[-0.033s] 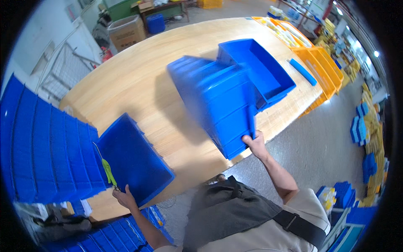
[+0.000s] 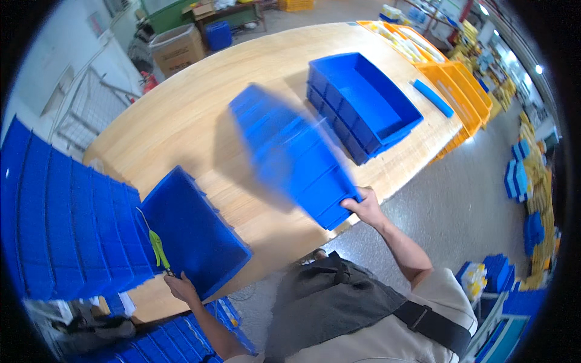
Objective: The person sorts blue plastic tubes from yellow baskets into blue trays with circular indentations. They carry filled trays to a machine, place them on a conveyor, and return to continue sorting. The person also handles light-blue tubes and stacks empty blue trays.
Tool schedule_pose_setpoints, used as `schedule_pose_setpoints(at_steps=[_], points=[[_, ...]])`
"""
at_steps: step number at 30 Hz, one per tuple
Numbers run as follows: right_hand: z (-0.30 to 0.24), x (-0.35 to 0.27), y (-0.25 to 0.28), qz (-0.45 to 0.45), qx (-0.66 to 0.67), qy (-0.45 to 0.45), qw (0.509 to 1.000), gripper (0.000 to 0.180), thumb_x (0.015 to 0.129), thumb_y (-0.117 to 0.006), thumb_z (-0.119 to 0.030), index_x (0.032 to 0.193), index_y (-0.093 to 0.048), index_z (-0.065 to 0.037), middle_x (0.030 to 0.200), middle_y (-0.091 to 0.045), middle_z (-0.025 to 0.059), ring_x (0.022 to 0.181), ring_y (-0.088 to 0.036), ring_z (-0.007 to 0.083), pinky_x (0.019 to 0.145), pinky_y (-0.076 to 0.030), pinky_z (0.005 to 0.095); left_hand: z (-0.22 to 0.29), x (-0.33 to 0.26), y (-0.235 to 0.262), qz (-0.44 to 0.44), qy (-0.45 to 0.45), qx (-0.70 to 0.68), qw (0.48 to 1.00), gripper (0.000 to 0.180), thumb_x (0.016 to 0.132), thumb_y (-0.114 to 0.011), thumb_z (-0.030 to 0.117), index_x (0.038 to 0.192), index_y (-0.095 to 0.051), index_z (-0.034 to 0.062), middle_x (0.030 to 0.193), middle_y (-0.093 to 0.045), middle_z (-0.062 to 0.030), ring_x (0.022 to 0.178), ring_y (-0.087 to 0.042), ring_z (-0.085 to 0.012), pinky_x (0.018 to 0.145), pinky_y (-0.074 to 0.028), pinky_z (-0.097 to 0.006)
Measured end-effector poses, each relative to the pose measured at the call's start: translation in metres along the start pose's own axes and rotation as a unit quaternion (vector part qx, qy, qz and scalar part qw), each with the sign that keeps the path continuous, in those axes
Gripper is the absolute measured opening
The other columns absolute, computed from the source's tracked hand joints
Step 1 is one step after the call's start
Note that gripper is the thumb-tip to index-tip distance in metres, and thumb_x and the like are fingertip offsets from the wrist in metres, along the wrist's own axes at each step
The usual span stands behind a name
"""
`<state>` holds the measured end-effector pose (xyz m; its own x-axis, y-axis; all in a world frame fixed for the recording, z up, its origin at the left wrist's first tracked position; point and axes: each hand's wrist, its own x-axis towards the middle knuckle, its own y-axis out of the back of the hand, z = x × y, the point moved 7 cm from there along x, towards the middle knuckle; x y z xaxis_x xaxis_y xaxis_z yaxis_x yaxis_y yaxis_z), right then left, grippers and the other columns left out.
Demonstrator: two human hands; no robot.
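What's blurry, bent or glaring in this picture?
In the head view, the blue bin in the right hand is smeared along its left side; same view, soft shadow beside it, the table bowed along its far edge, a bright lamp glaring upper right.

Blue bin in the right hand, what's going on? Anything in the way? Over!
Right hand gripping the blurred blue bin. Left hand by the green tool, grip unclear. Open bin close alongside, possibly in the way.

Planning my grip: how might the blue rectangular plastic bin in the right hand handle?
The blue rectangular plastic bin is probably light for its size, since the right hand alone grips it. Ribbed sides suggest it is fairly stiff.
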<state>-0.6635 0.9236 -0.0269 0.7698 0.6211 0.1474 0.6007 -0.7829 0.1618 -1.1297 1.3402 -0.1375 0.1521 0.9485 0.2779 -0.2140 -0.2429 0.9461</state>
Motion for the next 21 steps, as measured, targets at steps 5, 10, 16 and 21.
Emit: schedule_pose_setpoints(at_steps=[5, 10, 16, 21], points=[[0.018, -0.015, -0.019, -0.257, -0.392, 0.245, 0.848, 0.023, 0.084, -0.072, -0.031, 0.085, -0.063, -0.009, 0.063, -0.059, 0.0080, 0.064, -0.063, 0.0271, 0.075, -0.052, 0.0400, -0.014, 0.010, -0.024, -0.065, 0.007, -0.043, 0.997, 0.045, 0.082, -0.058, -0.012, 0.126, -0.053, -0.0070, 0.118, -0.066, -0.0238, 0.103, -0.067, -0.0359, 0.085, -0.053, -0.045], [0.063, -0.016, -0.013, -0.399, -0.450, 0.145, 0.786, 0.034, 0.083, -0.072, -0.032, 0.106, -0.065, -0.007, 0.105, -0.066, 0.0146, 0.101, -0.064, 0.0325, 0.091, -0.049, 0.0434, 0.000, 0.004, -0.023, -0.023, -0.014, -0.041, 0.999, 0.036, 0.083, -0.065, -0.005, 0.117, -0.054, -0.0021, 0.109, -0.067, -0.0240, 0.101, -0.065, -0.0420, 0.083, -0.050, -0.049], [0.001, 0.095, 0.102, 0.042, -0.494, 0.179, 0.850, 0.058, 0.085, -0.074, -0.034, 0.129, -0.054, -0.002, 0.136, -0.054, 0.0231, 0.123, -0.053, 0.0407, 0.100, -0.045, 0.0497, 0.087, -0.041, -0.009, -0.035, 0.016, -0.077, 0.996, 0.037, 0.088, -0.076, 0.026, 0.107, -0.056, 0.0012, 0.095, -0.070, -0.0208, 0.091, -0.067, -0.0419, 0.076, -0.049, -0.051], [0.052, 0.183, 0.176, -0.059, -0.455, -0.129, 0.879, 0.028, 0.085, -0.063, -0.020, 0.103, -0.063, 0.001, 0.097, -0.068, 0.0276, 0.089, -0.068, 0.0441, 0.075, -0.054, 0.0544, 0.155, -0.053, -0.026, -0.017, 0.008, -0.268, 0.963, 0.054, 0.101, -0.052, 0.052, 0.095, -0.058, -0.0014, 0.084, -0.067, -0.0207, 0.077, -0.065, -0.0396, 0.065, -0.048, -0.050]])
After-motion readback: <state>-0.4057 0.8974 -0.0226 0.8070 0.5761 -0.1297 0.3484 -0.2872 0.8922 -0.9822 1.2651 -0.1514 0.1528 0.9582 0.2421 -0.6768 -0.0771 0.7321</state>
